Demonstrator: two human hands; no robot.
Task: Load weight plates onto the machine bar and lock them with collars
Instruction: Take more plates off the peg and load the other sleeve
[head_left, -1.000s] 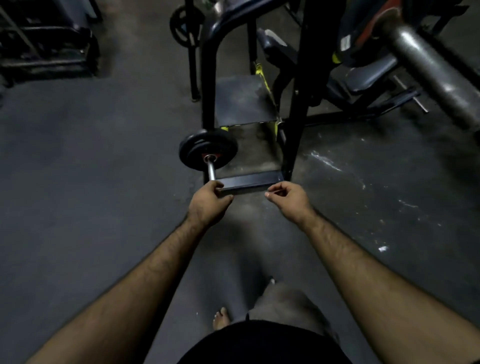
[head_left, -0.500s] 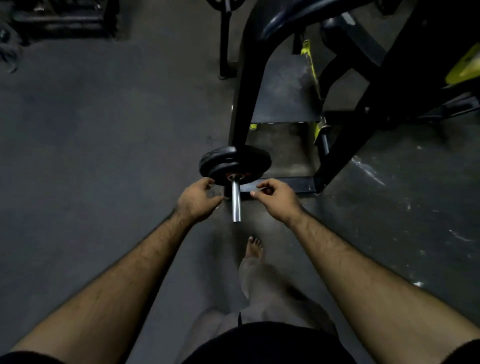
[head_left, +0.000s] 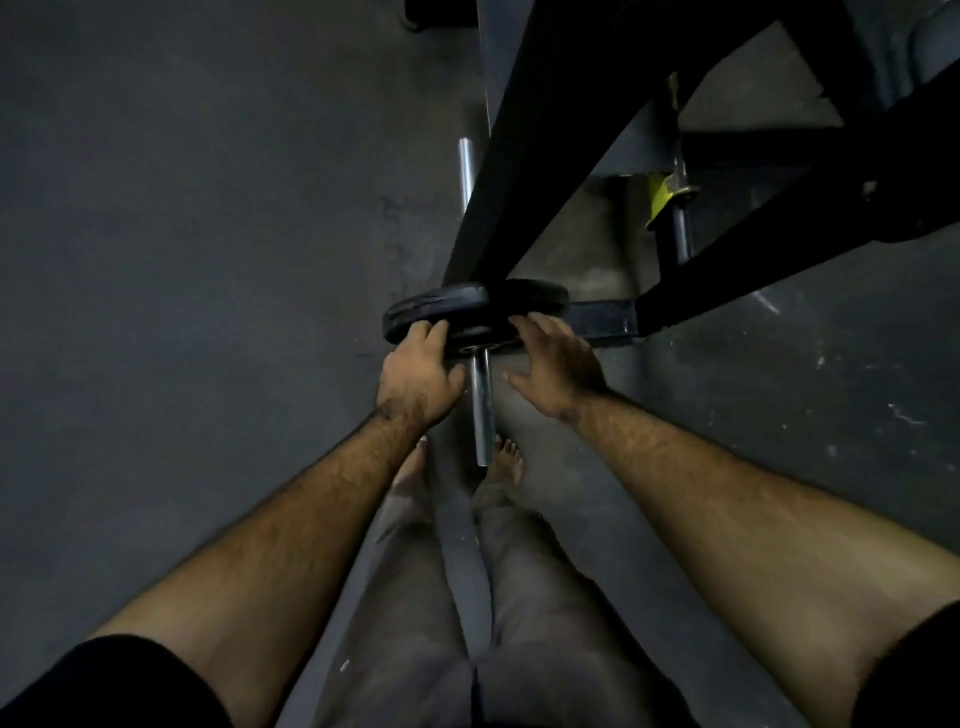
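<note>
Weight plate (head_left: 441, 306) is seated on the peg (head_left: 482, 400), axis toward the body. Its rim is gripped by the left hand (head_left: 418, 371) and touched by the flat, open-fingered right hand (head_left: 558, 364).

**Open floor to the left, frame close above and to the right**

Bare floor (head_left: 182, 260) is left open to the left of the weight plate (head_left: 436, 306). Room above and to the right of the plate is taken by the black frame beam (head_left: 545, 156). The middle gap is split by the steel bar (head_left: 482, 405).
</note>
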